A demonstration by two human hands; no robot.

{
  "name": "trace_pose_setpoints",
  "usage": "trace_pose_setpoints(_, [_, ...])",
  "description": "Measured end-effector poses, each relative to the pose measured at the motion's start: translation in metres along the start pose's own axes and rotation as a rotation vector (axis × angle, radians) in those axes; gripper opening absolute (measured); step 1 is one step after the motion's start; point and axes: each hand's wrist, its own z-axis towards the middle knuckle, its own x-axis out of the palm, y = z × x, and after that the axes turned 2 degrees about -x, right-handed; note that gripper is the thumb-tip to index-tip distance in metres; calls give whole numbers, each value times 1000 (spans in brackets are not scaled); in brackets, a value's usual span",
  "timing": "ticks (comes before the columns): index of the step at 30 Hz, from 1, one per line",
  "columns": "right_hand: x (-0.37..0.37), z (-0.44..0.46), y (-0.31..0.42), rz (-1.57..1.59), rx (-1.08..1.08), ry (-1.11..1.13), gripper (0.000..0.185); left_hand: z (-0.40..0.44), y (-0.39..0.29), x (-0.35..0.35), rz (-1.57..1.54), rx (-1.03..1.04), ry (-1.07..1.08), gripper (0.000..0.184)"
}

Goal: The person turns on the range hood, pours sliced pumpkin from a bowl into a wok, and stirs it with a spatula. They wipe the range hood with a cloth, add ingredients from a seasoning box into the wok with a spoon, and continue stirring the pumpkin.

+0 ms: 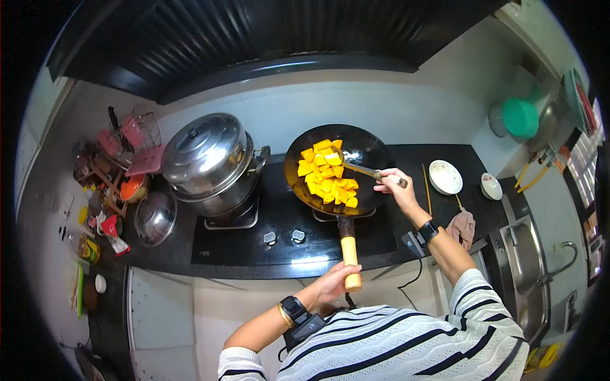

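Note:
A dark wok (375, 143) stands on the right side of the black stove. Orange-yellow chunks (324, 171) lie heaped in its left and middle part. My left hand (337, 282) is closed round the end of the wok's pale wooden handle (349, 251). To the right of the wok, my right hand (395, 186) grips a metal spatula (363, 169) by its handle. The spatula's head reaches in among the chunks and is partly hidden by them.
A large lidded steel steamer (206, 155) stands on the left burner. Right of the wok are a chopstick (427, 189), a white plate (445, 177), a small bowl (491, 187), a cloth (462, 229) and the sink (524, 247). A steel bowl (155, 219) sits left.

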Motion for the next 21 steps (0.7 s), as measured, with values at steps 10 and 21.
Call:
trace_pose_setpoints(10, [-34,-18,139,-531,-109,306,13,-19,-4,10,-395,-25,55,21])
trace_pose_setpoints(21, [-12,-8,43,107,388,-99,42,-25,-8,-5,-384,-57,14,19])
